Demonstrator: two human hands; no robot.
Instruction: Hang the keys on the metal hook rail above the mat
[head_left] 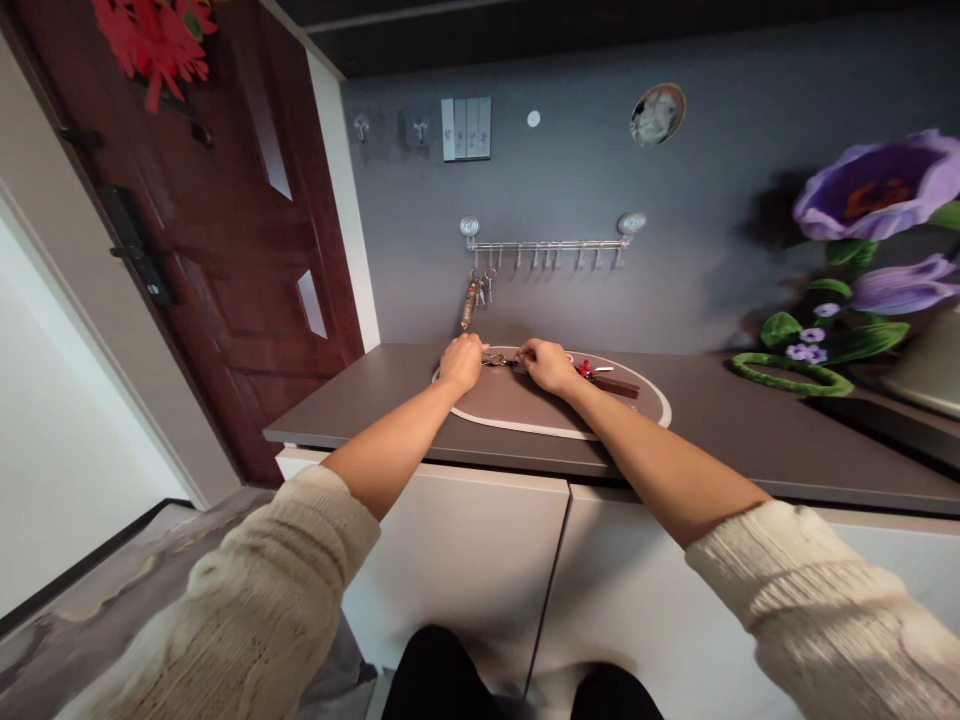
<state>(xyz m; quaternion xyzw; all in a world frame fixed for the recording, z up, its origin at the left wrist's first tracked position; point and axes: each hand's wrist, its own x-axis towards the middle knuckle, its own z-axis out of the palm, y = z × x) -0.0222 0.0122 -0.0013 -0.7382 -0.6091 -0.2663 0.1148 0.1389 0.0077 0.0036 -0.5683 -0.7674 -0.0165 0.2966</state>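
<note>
The left hand (463,362) is curled low at 1 end of a small metal clasp (495,359), though I cannot tell whether it grips it; the right hand (547,365) has its fingertips drawn together by a dark piece (516,366), its hold also too hidden to judge; the clasp lies between the 2 hands, over an oval mat (517,428) on the bench (345,400). To handle it well, I would steady the clasp with 1 hand and let the other work finely; staying low should let a slipped part land on the mat; a gap between the fingertips would keep the metal in sight.

The mat has a pale border, but whether it rises like a tray is unclear; a red trinket (583,370) and a brown strip (616,386) lie on it, beyond the right hand; keys (482,290) hang from the hook rail (555,245) above; the cabinet (457,540) is shut, its contents hidden.
</note>
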